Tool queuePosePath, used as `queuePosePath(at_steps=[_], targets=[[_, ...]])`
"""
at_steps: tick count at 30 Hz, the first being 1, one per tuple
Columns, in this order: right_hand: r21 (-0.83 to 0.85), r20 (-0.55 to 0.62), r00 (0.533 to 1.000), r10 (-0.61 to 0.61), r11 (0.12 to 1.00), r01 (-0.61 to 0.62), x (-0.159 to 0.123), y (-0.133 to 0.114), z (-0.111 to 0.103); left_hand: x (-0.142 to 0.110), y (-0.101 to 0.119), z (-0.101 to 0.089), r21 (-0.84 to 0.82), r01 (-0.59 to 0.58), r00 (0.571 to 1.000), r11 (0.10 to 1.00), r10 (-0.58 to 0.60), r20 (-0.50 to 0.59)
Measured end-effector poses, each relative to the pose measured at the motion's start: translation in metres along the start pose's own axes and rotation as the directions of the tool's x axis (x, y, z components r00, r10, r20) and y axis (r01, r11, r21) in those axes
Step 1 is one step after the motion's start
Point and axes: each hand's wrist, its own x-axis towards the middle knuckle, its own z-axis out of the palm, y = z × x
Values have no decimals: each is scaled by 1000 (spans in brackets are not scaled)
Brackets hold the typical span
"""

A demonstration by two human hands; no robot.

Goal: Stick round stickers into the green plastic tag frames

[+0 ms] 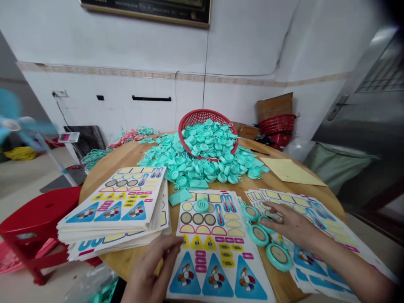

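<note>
Round wood table (121,155), pale wall (132,46) behind, perforated red basket (205,112) heaped with teal pieces (210,139). Left hand (153,269) by the printed sheet (217,248), fingertips nearly together, can't tell if holding; right hand (288,225), fingers loosely curled, at round plastic discs (279,256) beside it, grip unclear.

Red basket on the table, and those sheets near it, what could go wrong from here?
The red basket leans with its mouth toward the camera, so more green pieces might spill out. The left sheet stack juts past the edge of the wooden table and could slide off.
</note>
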Motion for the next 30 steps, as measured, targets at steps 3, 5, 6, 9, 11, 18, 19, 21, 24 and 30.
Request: queuePosePath(at_steps=[3, 5, 6, 9, 11, 18, 19, 21, 24, 30], targets=[[-7, -1, 999, -47, 999, 47, -9, 7, -1, 35, 5, 21, 65, -145, 989, 987, 144, 19], [-1, 1, 997, -72, 997, 72, -10, 10, 3, 50, 13, 38, 60, -234, 969, 970, 228, 99], [9, -6, 997, -76, 997, 76, -9, 11, 4, 55, 20, 47, 46, -274, 953, 961, 264, 148], [39, -47, 997, -67, 997, 69, -11, 12, 3, 63, 43, 75, -13, -351, 888, 936, 338, 312], [73, -68, 997, -22, 997, 27, -22, 9, -4, 67, 56, 96, -45, -372, 836, 927, 356, 417], [68, 15, 996, -90, 994, 89, -87, -15, 1, 89, 69, 159, 77, -461, 720, 884, 321, 616], [39, 28, 994, -105, 994, 104, -91, -16, 7, 92, 69, 164, 105, -484, 703, 869, 314, 639], [0, 38, 995, -97, 995, 97, -93, -17, 17, 98, 70, 170, 145, -528, 674, 837, 309, 671], [-6, 22, 994, -111, 994, 111, -90, -18, 22, 103, 71, 173, 161, -570, 650, 806, 322, 688], [33, 79, 986, -144, 989, 141, -85, -17, 17, 114, 66, 171, 117, -625, 607, 772, 386, 695]])
